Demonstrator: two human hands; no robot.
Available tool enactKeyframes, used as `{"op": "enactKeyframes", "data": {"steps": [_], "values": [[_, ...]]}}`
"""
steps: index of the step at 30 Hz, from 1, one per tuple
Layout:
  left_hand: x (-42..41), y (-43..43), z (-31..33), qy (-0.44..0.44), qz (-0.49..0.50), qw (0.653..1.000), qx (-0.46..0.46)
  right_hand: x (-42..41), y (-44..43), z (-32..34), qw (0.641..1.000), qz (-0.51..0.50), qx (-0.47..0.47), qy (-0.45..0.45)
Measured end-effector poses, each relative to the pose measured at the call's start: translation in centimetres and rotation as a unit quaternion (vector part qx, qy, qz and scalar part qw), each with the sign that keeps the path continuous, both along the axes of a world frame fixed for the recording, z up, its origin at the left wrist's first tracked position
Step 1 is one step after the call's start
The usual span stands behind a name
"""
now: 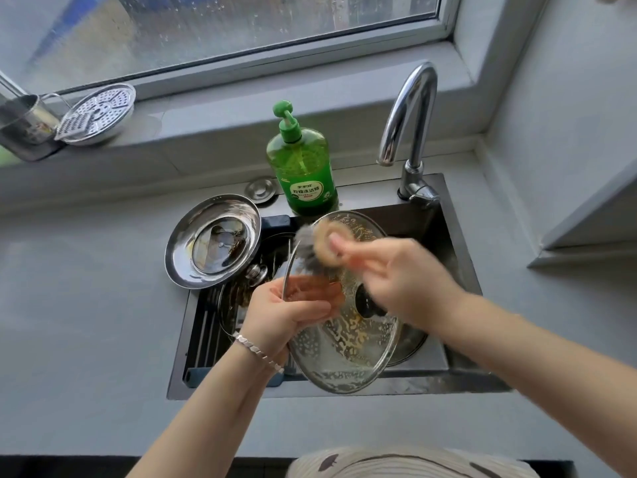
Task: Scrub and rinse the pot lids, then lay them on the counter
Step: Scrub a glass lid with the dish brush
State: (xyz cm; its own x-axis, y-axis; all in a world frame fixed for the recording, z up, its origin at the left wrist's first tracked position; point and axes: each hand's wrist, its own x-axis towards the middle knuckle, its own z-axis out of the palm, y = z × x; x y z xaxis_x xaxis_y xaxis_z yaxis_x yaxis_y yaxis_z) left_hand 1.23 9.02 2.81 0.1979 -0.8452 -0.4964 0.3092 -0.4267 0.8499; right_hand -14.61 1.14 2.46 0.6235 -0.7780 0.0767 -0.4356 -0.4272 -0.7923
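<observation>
Two hands shared one glass lid (344, 357) over the sink (463, 267). Your left hand (293, 312) gripped the lid by its left rim, thumb on the near face and fingers curled behind the glass, holding it tilted above the basin. Your right hand (396, 274) pinched a round scrubbing pad (320, 243) and pressed it to the lid's upper part. Pad and hand were blurred, which suggested quick strokes.

Suds and yellowish residue covered most of the glass, thickest around the black knob (367, 301) and along the lower rim. The step was judged to be scrubbing, with rinsing not yet begun: the tap (410, 125) ran no water.

To do it well, you needed to carry the pad in overlapping circles from the upper part down to the lower rim. You also needed to work round the knob's base, where grease tends to collect, and turn the lid so the other face got the same treatment. Wet, soapy glass was likely to slip, so the left grip called for firmness and the lid was best kept low over the basin.

A stainless steel lid (193, 257) lay inverted across the sink's left corner and the desk (86, 305). A second lid (256, 273), with a metal knob, lay in the basin beside it. Both looked unwashed. The green dish soap bottle (303, 167) stood behind the sink, near enough to reload the pad.
</observation>
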Motion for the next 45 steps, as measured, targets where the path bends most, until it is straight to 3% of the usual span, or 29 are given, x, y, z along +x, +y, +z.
{"op": "enactKeyframes", "data": {"steps": [2,7,11,16,21,25,30,34,39,43,45], "values": [[0.1,0.0,-0.2,0.013,0.016,1.0,-0.002,0.4,1.9,0.1,0.998,0.064,-0.022,-0.002],[0.2,0.1,0.2,0.027,0.016,0.999,0.012,-0.3,-3.1,-0.7,0.993,-0.101,0.064,0.006],[0.3,0.5,0.4,0.037,0.006,0.999,0.02,0.4,0.5,0.3,0.998,0.042,0.035,-0.008],[0.3,0.7,1.0,0.059,0.021,0.998,0.001,-2.1,-4.6,-1.4,0.979,-0.168,0.111,-0.022],[0.3,0.4,0.7,0.066,0.039,0.997,0.009,-1.4,-0.2,-1.1,0.992,-0.029,0.109,-0.058],[0.3,0.6,0.6,0.057,0.034,0.998,0.004,-3.0,-4.4,-2.4,0.966,-0.207,0.147,-0.058],[0.7,0.6,0.4,0.061,0.047,0.997,0.011,-2.0,-0.5,-2.0,0.985,-0.054,0.147,-0.068],[1.1,0.8,-0.1,0.073,0.055,0.996,0.005,-4.0,-3.6,-4.2,0.967,-0.199,0.156,-0.035],[1.9,0.7,-0.4,0.068,0.068,0.995,-0.001,-3.2,0.7,-3.2,0.981,-0.068,0.162,-0.081],[1.8,0.6,-0.3,0.071,0.055,0.996,-0.017,-4.1,-2.2,-4.7,0.965,-0.213,0.152,-0.01],[1.8,0.3,-0.3,0.069,0.06,0.996,-0.022,-3.7,-1.3,-4.3,0.971,-0.187,0.148,-0.03]]}}
